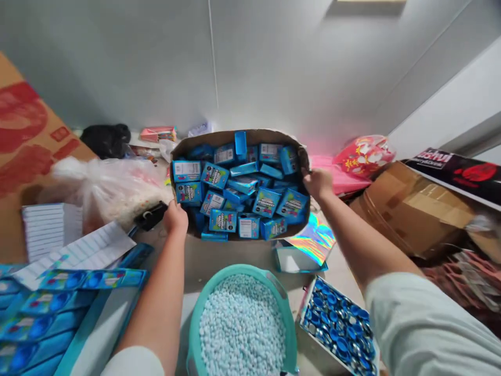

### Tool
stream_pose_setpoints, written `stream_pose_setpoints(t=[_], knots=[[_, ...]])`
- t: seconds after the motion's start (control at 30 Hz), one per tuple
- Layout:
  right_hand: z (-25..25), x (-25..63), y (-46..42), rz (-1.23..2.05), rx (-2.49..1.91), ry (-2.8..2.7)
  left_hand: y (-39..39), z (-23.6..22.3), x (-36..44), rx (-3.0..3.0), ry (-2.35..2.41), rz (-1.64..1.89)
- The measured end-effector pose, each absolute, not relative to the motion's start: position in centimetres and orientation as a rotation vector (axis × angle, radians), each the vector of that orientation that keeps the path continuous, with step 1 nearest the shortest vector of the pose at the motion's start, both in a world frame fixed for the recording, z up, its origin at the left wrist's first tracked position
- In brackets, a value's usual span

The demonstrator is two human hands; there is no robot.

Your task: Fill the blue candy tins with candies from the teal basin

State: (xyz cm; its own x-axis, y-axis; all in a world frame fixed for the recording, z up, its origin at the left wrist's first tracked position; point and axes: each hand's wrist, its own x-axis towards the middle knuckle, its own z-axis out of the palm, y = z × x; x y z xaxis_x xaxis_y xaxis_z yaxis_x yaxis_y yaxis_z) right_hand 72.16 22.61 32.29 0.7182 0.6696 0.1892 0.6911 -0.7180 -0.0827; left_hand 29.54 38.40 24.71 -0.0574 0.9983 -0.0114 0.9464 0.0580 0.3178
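A brown cardboard box (235,137) filled with several small blue product boxes (266,201) is tilted toward me over the table. My left hand (175,216) grips its left edge with curled fingers. My right hand (318,183) grips its right edge the same way. Both arms reach forward from the bottom of the view.
A teal basin (199,313) of pale blue pellets sits just below the box. A tray of blue foil-wrapped pieces (338,326) lies to its right, and a holographic sheet (313,241) above that. Flat blue packaging (58,303), a plastic bag (105,183) and cardboard boxes (415,209) crowd both sides.
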Motion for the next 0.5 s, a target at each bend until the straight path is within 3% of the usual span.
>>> stream_pose_setpoints(t=[0.2,0.5], knots=[[24.1,73.0,26.2,-0.161,-2.766,-1.088,39.9,19.3,30.0,1.923,2.117,0.303],[22.5,72.5,24.0,-0.221,-2.62,-1.02,36.2,18.3,28.4,1.838,2.19,0.371]])
